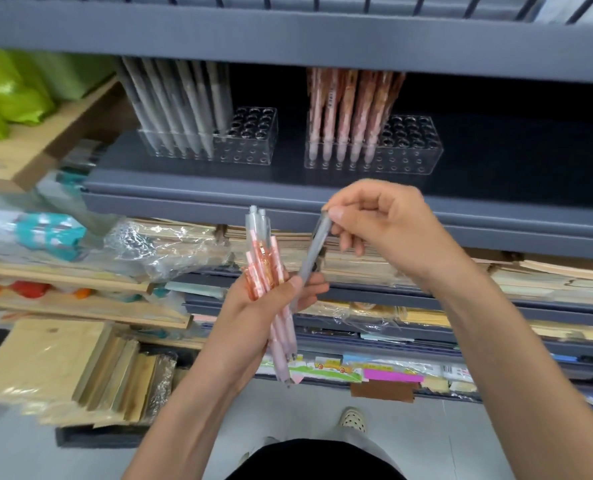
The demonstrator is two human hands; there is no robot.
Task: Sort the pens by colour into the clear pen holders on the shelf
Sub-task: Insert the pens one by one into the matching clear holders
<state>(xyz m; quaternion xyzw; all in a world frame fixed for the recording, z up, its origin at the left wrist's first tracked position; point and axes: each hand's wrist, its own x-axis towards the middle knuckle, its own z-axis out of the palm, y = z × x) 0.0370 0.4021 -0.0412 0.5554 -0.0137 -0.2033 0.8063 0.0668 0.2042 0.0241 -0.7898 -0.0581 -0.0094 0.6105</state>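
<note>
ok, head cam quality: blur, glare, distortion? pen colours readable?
Head view: fisheye bows the shelf edge; left periphery, wood sheets included, smeared; right hand slightly soft. Glare on the plastic wrap. Colours readable: grey pens in the left holder, pink pens in the right holder, a grey pen pinched by the right hand, mixed bundle in the left hand.

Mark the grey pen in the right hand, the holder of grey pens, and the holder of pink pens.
grey pen (313, 249), head view, middle of its barrel.
holder of grey pens (246, 148), head view, bare front wall.
holder of pink pens (409, 161), head view, bare front wall.
</note>
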